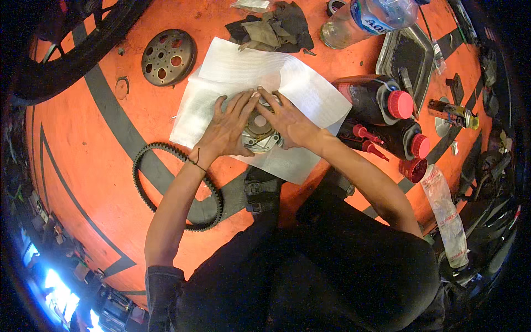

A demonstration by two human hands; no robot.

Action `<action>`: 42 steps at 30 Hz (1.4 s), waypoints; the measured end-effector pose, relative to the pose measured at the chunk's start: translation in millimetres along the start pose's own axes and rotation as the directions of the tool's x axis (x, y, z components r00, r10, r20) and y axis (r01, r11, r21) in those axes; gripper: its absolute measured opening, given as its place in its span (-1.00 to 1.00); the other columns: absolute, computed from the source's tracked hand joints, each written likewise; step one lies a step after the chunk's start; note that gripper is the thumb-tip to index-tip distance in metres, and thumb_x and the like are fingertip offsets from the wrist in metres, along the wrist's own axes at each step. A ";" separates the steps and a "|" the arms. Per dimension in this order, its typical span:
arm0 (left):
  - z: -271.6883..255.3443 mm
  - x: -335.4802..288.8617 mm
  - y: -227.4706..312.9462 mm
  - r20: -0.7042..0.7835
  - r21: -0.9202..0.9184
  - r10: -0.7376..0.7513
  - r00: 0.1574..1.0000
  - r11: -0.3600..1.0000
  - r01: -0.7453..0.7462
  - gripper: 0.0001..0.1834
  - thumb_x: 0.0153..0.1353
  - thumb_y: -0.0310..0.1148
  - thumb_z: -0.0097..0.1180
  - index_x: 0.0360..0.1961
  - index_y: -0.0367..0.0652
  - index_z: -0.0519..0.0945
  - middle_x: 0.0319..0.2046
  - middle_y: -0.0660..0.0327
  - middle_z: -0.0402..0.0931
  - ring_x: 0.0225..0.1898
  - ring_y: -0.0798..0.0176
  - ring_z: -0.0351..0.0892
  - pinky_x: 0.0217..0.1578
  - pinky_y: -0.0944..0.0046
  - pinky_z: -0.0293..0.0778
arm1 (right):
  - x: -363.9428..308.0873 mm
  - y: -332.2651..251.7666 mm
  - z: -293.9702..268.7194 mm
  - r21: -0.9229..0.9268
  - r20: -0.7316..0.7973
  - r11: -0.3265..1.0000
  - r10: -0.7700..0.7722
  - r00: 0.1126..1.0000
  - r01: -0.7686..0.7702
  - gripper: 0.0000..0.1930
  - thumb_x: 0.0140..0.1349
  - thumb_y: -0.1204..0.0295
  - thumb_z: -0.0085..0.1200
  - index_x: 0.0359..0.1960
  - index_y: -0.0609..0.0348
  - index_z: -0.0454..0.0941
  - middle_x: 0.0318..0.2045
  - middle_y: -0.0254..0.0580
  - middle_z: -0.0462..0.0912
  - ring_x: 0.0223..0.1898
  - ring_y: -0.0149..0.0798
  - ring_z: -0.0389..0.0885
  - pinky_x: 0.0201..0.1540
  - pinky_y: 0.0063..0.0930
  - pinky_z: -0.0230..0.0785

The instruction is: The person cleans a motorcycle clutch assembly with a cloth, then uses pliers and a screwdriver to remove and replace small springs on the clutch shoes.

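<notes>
A silver and grey clutch assembly [260,130] lies on a white foam sheet [218,69] in front of me. My left hand [229,124] grips it from the left, fingers over its far side and thumb at its near edge. On the other side my right hand [289,123] holds it, fingertips meeting those of the left at the top. Both hands hide much of its rim. A round clutch bell [168,57] with holes sits beyond the sheet, to the left. Closer to me, a toothed drive belt [145,191] lies beside my left forearm.
Dark bottles with red caps [400,104] lie at the right, near a metal tray [423,61]. Dark rags [276,27] and a clear plastic bottle [381,15] are at the far side. A wheel [83,69] stands far left. A spray can [451,114] lies far right.
</notes>
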State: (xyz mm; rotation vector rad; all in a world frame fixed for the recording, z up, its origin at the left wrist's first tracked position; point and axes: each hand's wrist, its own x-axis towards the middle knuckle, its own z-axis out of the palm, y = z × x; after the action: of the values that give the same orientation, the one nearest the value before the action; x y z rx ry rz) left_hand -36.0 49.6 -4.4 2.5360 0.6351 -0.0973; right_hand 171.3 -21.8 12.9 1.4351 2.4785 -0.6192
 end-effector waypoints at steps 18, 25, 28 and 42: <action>6.1 5.8 -21.9 0.004 -0.174 0.065 0.998 0.983 -0.063 0.36 -0.53 -0.19 0.53 0.46 0.13 0.12 0.33 0.02 0.17 0.38 -0.04 0.15 0.37 -0.20 -0.14 | 15.1 11.7 10.9 0.185 -0.031 0.978 -0.094 0.995 0.099 0.01 -0.28 0.45 0.41 0.37 -0.11 0.22 0.41 0.37 0.01 0.41 0.31 0.05 0.46 0.07 -0.01; 3.2 10.6 -16.2 0.042 -0.145 0.080 0.996 0.987 -0.073 0.37 -0.48 -0.16 0.55 0.47 0.00 0.06 0.36 -0.05 0.11 0.39 -0.09 0.10 0.37 -0.24 -0.14 | 11.3 15.2 18.5 0.218 -0.149 0.967 -0.100 0.984 0.132 -0.07 -0.23 0.44 0.39 0.32 -0.12 0.27 0.39 0.36 0.09 0.39 0.33 0.09 0.42 0.08 0.07; 2.5 3.4 -14.8 0.003 -0.098 0.081 0.997 0.992 -0.080 0.41 -0.48 -0.15 0.57 0.47 -0.09 0.02 0.37 -0.11 0.06 0.43 -0.13 0.04 0.38 -0.28 -0.13 | 13.8 5.2 3.6 -0.042 -0.036 0.994 -0.103 0.994 0.102 -0.10 -0.17 0.42 0.37 0.34 -0.07 0.25 0.42 0.38 0.03 0.43 0.32 0.05 0.38 0.02 0.15; -2.3 -98.0 -3.8 -0.369 -0.150 -0.606 0.705 0.787 0.598 -0.01 -0.02 -0.16 0.45 0.38 -0.21 0.19 0.40 -0.22 -0.02 0.38 -0.33 0.00 0.30 -0.27 0.00 | -117.2 -36.1 24.1 0.826 -0.140 0.544 0.453 0.880 -0.149 -0.47 0.07 0.45 0.35 0.12 0.11 0.52 0.23 0.06 0.40 0.06 0.06 0.56 0.05 -0.16 0.52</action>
State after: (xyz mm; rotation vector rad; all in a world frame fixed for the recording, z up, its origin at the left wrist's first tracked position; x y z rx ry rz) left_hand -124.9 12.4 14.3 2.2282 1.6163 0.2094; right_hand 198.5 -139.4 45.3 2.4123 2.0962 -1.6834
